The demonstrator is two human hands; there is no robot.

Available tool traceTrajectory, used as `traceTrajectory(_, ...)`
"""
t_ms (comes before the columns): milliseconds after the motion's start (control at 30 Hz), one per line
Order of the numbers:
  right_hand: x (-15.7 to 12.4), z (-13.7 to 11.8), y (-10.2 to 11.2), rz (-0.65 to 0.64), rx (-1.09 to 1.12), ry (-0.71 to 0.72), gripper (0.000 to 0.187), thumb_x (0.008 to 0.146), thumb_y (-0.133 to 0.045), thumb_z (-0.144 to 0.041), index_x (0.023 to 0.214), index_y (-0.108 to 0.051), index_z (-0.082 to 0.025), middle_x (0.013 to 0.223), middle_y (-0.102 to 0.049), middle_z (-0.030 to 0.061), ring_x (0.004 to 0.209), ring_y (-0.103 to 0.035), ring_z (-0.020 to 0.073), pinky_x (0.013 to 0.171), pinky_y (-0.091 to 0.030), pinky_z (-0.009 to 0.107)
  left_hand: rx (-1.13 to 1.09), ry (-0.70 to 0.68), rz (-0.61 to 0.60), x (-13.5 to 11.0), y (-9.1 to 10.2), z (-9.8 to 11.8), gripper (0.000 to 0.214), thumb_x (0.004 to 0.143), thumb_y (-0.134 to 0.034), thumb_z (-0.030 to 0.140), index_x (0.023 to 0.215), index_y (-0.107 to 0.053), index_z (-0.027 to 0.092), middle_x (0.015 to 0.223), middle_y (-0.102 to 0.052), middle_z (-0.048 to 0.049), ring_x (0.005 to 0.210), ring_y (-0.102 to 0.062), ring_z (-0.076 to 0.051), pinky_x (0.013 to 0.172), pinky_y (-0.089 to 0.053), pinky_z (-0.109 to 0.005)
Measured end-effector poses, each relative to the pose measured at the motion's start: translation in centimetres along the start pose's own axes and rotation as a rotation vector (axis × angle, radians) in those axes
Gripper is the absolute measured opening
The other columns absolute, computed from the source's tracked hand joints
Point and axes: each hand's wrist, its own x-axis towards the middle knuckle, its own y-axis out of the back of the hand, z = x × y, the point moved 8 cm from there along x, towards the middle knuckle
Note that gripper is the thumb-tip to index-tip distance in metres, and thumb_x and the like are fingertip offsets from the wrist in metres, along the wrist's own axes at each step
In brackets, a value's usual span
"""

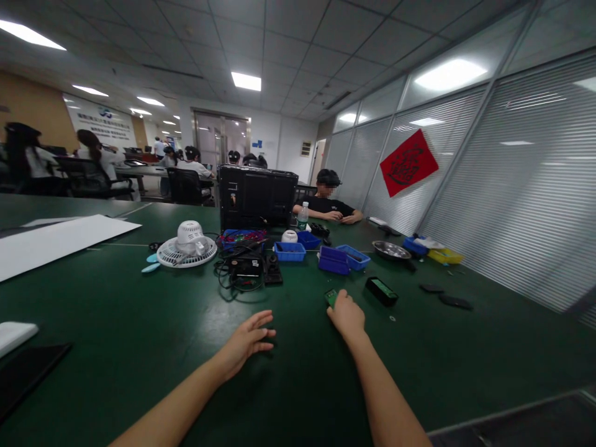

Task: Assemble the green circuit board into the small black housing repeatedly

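My left hand (246,341) hovers low over the dark green table (139,335) with its fingers stretched out and apart, holding nothing. My right hand (346,313) is closed round a small green circuit board (331,297), whose top edge sticks out past the fingers. A black rectangular part with a green face (381,290) lies just right of that hand. A tangle of black cables and a small black device (244,269) sits beyond my left hand.
A white desk fan (187,246) lies face up at left. Several blue bins (289,251) stand mid-table, behind them a black computer case (257,197). A metal bowl (390,249), yellow tray (446,255) and white board (51,241) also lie here. A person (328,202) sits opposite.
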Motion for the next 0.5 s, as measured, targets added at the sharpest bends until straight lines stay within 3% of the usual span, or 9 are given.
traceTrajectory(100, -0.8, -1.6, 0.3, 0.058, -0.065, 0.073, 0.043, 0.075, -0.056, -0.035, 0.110, -0.043, -0.013, 0.109, -0.052, 0.0182, 0.098, -0.053, 0.0282, 0.072, -0.043, 0.035, 0.012, -0.017, -0.013, 0.1, 0.2, -0.1, 0.046, 0.072, -0.060, 0.022, 0.117, -0.049, 0.020, 0.138, -0.031, -0.0135, 0.100, -0.054, -0.022, 0.082, -0.045, -0.037)
traceTrajectory(200, -1.1, -2.5, 0.1, 0.022, -0.009, 0.132, 0.049, 0.076, -0.051, -0.048, 0.114, -0.045, -0.016, 0.112, -0.051, 0.0181, 0.101, -0.051, 0.0294, 0.073, -0.043, 0.038, 0.021, -0.026, -0.017, 0.1, 0.3, -0.1, 0.046, 0.074, -0.058, 0.023, 0.118, -0.048, 0.020, 0.138, -0.031, -0.0134, 0.099, -0.055, -0.021, 0.081, -0.045, -0.036)
traceTrajectory(333, -0.7, -1.8, 0.0, -0.034, 0.112, 0.111, 0.053, 0.080, -0.038, -0.057, 0.112, -0.047, -0.015, 0.108, -0.055, 0.0166, 0.096, -0.054, 0.0271, 0.070, -0.044, 0.035, 0.026, -0.010, -0.011, 0.1, 0.3, 0.1, 0.046, 0.073, -0.059, 0.023, 0.117, -0.049, 0.019, 0.137, -0.033, -0.0138, 0.098, -0.055, -0.021, 0.080, -0.046, -0.035)
traceTrajectory(500, -0.2, -1.0, -1.0, -0.151, 0.119, 0.110, 0.050, 0.076, -0.047, -0.049, 0.113, -0.045, -0.015, 0.102, -0.059, 0.0140, 0.089, -0.058, 0.0252, 0.068, -0.044, 0.033, 0.040, -0.004, -0.006, -0.1, 0.1, 0.3, 0.045, 0.073, -0.059, 0.023, 0.117, -0.049, 0.019, 0.136, -0.035, -0.0136, 0.095, -0.055, -0.019, 0.079, -0.046, -0.034)
